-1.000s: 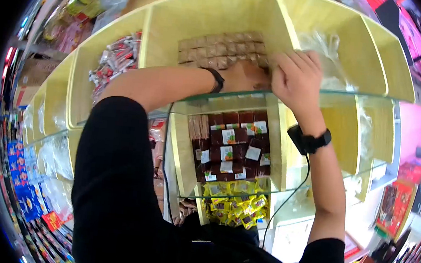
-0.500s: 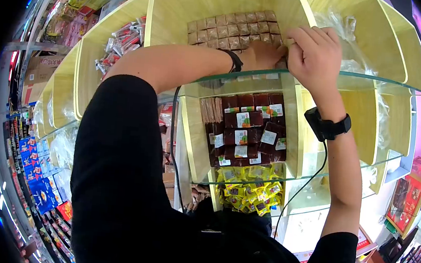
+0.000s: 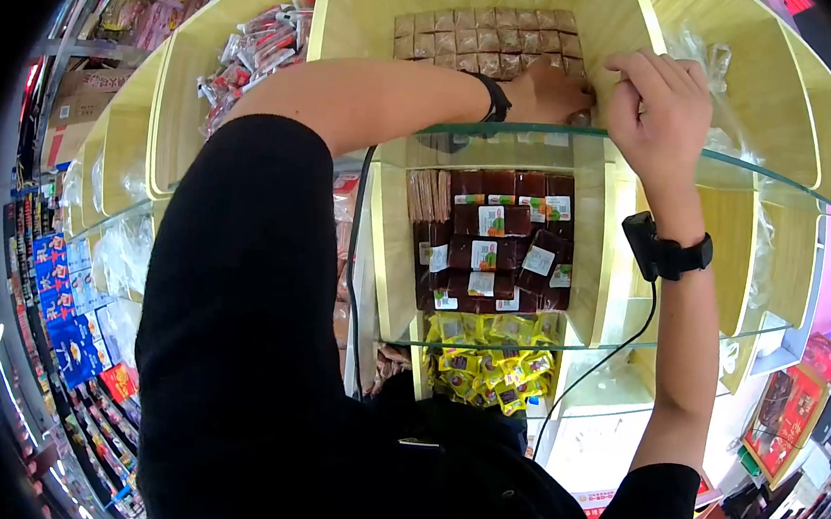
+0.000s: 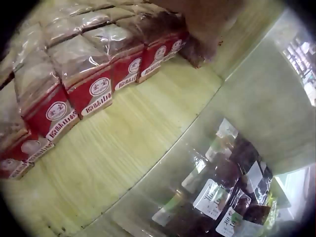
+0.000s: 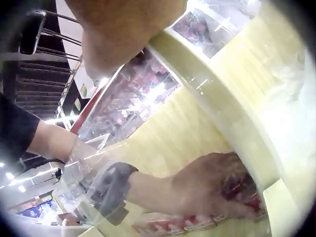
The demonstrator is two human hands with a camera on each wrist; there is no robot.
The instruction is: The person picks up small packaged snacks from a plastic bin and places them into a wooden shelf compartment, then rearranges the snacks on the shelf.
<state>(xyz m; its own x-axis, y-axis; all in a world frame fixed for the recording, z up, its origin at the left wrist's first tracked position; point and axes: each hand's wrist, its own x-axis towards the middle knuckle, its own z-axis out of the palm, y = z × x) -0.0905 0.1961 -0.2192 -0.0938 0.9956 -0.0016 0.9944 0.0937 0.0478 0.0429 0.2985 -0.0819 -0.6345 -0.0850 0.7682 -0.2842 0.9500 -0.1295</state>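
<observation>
My left hand (image 3: pixel 549 91) reaches into the upper middle compartment, at the right end of the rows of brown packs (image 3: pixel 489 44). Its fingers and thumb grip a clear-wrapped pack with red on it (image 5: pixel 242 190), partly hidden by the hand. In the left wrist view, the hand (image 4: pixel 207 22) is cut off at the top, beside packs with red printed fronts (image 4: pixel 101 89). My right hand (image 3: pixel 661 108) rests at the divider (image 3: pixel 649 13) right of that compartment. Its fingers are loosely bent and nothing shows held in them.
A glass panel edge (image 3: pixel 536 129) runs below the left hand. Underneath are dark labelled packs (image 3: pixel 490 256) and yellow packets (image 3: pixel 495 365). Red-and-white sticks (image 3: pixel 261 53) fill the left compartment; clear bags (image 3: pixel 704 62) lie at right. A cable (image 3: pixel 599 365) hangs from the right wrist.
The head view has shifted, and the shelf and both hands now appear higher and further right. The left hand stays at the right end of the pack rows; the right hand remains at the divider.
</observation>
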